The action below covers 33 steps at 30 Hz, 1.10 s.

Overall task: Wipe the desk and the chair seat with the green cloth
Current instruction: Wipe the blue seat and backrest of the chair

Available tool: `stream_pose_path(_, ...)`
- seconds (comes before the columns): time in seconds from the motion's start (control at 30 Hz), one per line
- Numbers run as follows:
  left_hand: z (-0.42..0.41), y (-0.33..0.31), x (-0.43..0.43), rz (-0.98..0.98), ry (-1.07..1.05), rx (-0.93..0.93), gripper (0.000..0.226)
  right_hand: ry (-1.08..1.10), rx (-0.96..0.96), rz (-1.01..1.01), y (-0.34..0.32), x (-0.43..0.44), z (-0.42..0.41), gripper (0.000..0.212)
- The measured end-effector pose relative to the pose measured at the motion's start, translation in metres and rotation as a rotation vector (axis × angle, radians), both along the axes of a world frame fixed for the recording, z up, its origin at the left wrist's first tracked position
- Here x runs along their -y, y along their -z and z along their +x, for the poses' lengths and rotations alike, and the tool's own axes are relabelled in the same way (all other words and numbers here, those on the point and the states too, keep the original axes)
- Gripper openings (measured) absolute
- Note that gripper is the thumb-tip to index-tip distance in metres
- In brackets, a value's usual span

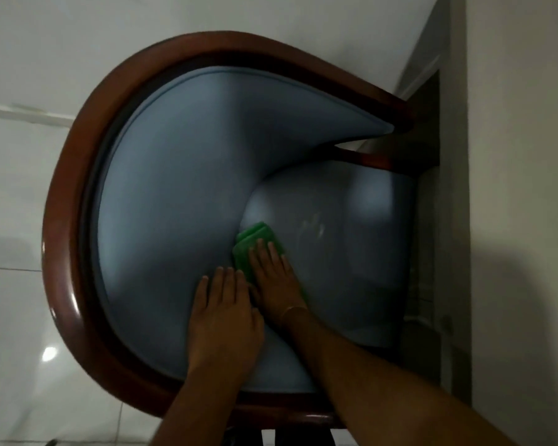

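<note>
Seen from above, a chair with a blue padded seat [335, 239] and a curved blue backrest [174, 204] in a dark red wooden frame [62, 252] fills the view. A folded green cloth [248, 243] lies on the seat where it meets the backrest. My right hand [274, 278] lies flat on the cloth, fingers spread, pressing it down. Beside it, my left hand [223, 313] rests flat on the backrest padding, touching the cloth's left edge. A faint streak shows on the seat to the right of the cloth.
The desk's pale edge [458, 220] runs down the right side, with the chair's front tucked under it. A pale wall [522, 188] stands further right. A glossy white tiled floor [13, 317] lies left of the chair.
</note>
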<state>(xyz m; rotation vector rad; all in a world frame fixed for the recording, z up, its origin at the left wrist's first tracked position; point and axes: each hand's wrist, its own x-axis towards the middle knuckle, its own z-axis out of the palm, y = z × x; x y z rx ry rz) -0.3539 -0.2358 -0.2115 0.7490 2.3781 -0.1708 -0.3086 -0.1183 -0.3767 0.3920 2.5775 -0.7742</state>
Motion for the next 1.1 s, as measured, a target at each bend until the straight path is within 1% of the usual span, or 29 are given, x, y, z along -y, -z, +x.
stream_pose_path(0.07, 0.002, 0.01, -0.001, -0.013, 0.01, -0.015, 0.071, -0.127, -0.045, 0.088, 0.011, -0.006, -0.012, 0.07)
stream_pose_path(0.17, 0.0, 0.014, 0.0, -0.018, 0.003, -0.033, 0.069, -0.362, -0.185, 0.153, 0.018, -0.033, -0.034, 0.065)
stream_pose_path(0.2, 0.0, 0.015, 0.001, -0.02, 0.008, -0.027, 0.072, -0.416, -0.202, 0.162, 0.019, -0.047, -0.042, 0.063)
stream_pose_path(0.23, 0.0, 0.014, 0.002, -0.019, 0.016, -0.015, 0.076, -0.417, -0.211, 0.169, 0.021, -0.063, -0.052, 0.063)
stream_pose_path(0.27, 0.0, 0.014, 0.002, -0.013, 0.022, -0.006, 0.079, -0.359, -0.206, 0.182, 0.023, -0.081, -0.06, 0.064)
stream_pose_path(0.3, 0.0, 0.015, 0.002, -0.002, 0.019, -0.005, 0.083, -0.239, -0.177, 0.213, 0.024, -0.103, -0.069, 0.066)
stream_pose_path(0.37, 0.001, 0.015, 0.002, 0.016, 0.011, -0.007, 0.086, 0.111, -0.102, 0.326, 0.025, -0.156, -0.077, 0.068)
stream_pose_path(0.43, 0.002, 0.016, 0.002, 0.004, 0.001, -0.002, 0.081, 0.425, -0.045, 0.439, 0.024, -0.2, -0.063, 0.069)
stream_pose_path(0.47, 0.002, 0.017, 0.002, -0.001, -0.002, -0.002, 0.08, 0.528, -0.03, 0.469, 0.023, -0.207, -0.052, 0.07)
stream_pose_path(0.5, 0.001, 0.018, 0.003, -0.004, -0.002, -0.001, 0.079, 0.583, -0.017, 0.495, 0.023, -0.203, -0.038, 0.07)
stream_pose_path(0.53, 0.001, 0.018, 0.003, -0.004, -0.002, -0.002, 0.078, 0.584, -0.013, 0.523, 0.024, -0.191, -0.024, 0.071)
stream_pose_path(0.57, 0.001, 0.019, 0.003, -0.002, -0.001, -0.005, 0.075, 0.529, -0.009, 0.534, 0.025, -0.173, -0.008, 0.07)
stream_pose_path(0.6, 0.001, 0.019, 0.003, -0.002, 0.001, -0.006, 0.073, 0.429, -0.017, 0.507, 0.027, -0.154, 0.01, 0.07)
stream_pose_path(0.63, 0.001, 0.019, 0.002, -0.007, 0.002, -0.003, 0.071, 0.292, -0.043, 0.436, 0.029, -0.134, 0.028, 0.071)
stream_pose_path(0.7, 0.001, 0.018, 0.002, -0.012, 0.012, 0.002, 0.071, -0.074, -0.11, 0.274, 0.034, -0.094, 0.058, 0.07)
stream_pose_path(0.73, 0.001, 0.018, 0.002, -0.011, 0.023, 0.001, 0.071, -0.257, -0.138, 0.233, 0.036, -0.074, 0.066, 0.068)
stream_pose_path(0.77, 0.0, 0.017, 0.002, -0.005, 0.036, -0.006, 0.072, -0.393, -0.167, 0.215, 0.038, -0.058, 0.067, 0.066)
stream_pose_path(0.83, 0.0, 0.016, 0.002, 0.012, 0.054, -0.032, 0.071, -0.52, -0.22, 0.184, 0.041, -0.047, 0.047, 0.063)
stream_pose_path(0.9, 0.0, 0.016, 0.001, 0.016, 0.071, -0.053, 0.069, -0.554, -0.258, 0.18, 0.039, -0.053, 0.014, 0.061)
stream_pose_path(0.93, 0.0, 0.018, 0.0, 0.018, 0.078, -0.055, 0.068, -0.527, -0.265, 0.183, 0.038, -0.06, -0.002, 0.062)
stream_pose_path(1.0, 0.001, 0.021, 0.001, 0.019, 0.067, -0.049, 0.065, -0.358, -0.245, 0.19, 0.035, -0.079, -0.031, 0.065)
stream_pose_path(1.03, 0.001, 0.022, 0.002, 0.025, 0.057, -0.045, 0.066, -0.223, -0.222, 0.202, 0.033, -0.089, -0.043, 0.066)
stream_pose_path(1.1, 0.001, 0.024, 0.001, 0.031, 0.052, -0.036, 0.073, 0.063, -0.166, 0.307, 0.031, -0.118, -0.063, 0.068)
